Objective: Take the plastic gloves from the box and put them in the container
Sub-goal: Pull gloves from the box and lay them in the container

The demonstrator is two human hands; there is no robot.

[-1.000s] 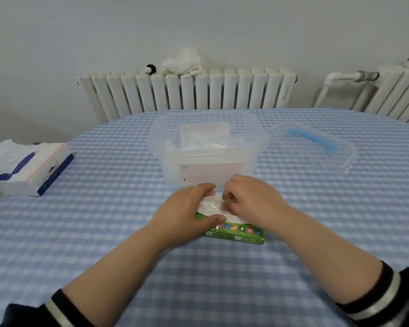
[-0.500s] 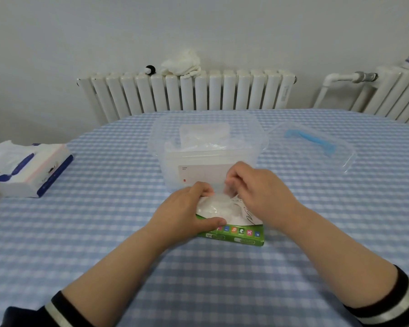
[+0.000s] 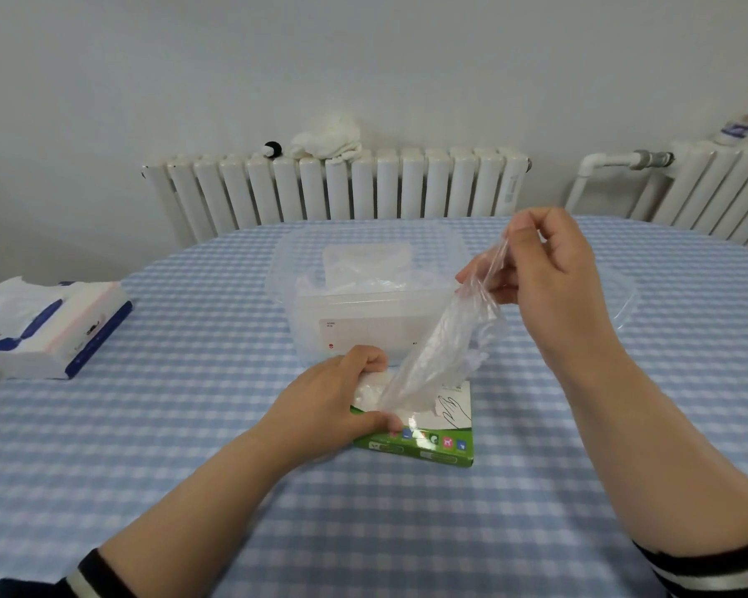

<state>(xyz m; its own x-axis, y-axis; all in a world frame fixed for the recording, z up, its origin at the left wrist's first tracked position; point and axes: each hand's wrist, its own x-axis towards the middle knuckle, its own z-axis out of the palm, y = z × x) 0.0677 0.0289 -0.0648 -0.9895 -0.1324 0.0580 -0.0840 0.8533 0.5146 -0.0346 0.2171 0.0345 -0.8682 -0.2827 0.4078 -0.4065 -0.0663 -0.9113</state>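
Tissue pack (image 3: 48,328) left of container (image 3: 363,295)

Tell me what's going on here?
A person is pulling a plastic glove out of a green box on the table. The left hand holds the box down while the right hand pinches the glove's top, raised beside the clear container. The glove's lower end is still at the box's opening. The container already holds some gloves.

Right hand (image 3: 549,269) pinches plastic glove (image 3: 441,351) stretched up from green box (image 3: 428,438); left hand (image 3: 333,403) grips box
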